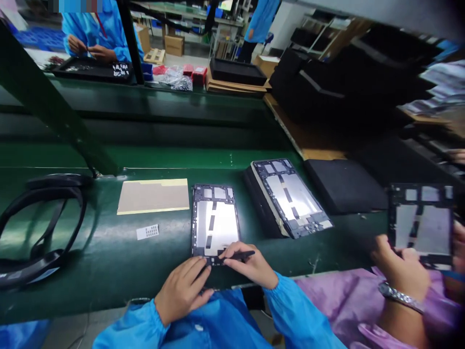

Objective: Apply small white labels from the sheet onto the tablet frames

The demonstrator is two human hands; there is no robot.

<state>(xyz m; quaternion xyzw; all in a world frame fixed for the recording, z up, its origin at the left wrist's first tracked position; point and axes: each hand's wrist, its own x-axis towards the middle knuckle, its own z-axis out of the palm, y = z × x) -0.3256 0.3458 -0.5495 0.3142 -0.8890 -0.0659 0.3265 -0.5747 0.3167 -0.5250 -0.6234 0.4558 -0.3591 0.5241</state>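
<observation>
A tablet frame (215, 220) with silver panels lies flat on the green bench in front of me. My left hand (183, 290) rests at its near edge, fingers curled and pressed against the frame's lower rim. My right hand (250, 265) pinches a thin black stylus-like tool (240, 254) whose tip lies on the frame's bottom edge. To the right, a second frame (292, 196) sits tilted on a stack of dark trays.
A tan sheet (153, 196) and a small white label (147, 231) lie left of the frame. A black strap loop (39, 228) lies far left. A person in purple sleeves (403, 269) at right holds another frame (423, 225). Another worker in blue (98, 41) sits across the bench.
</observation>
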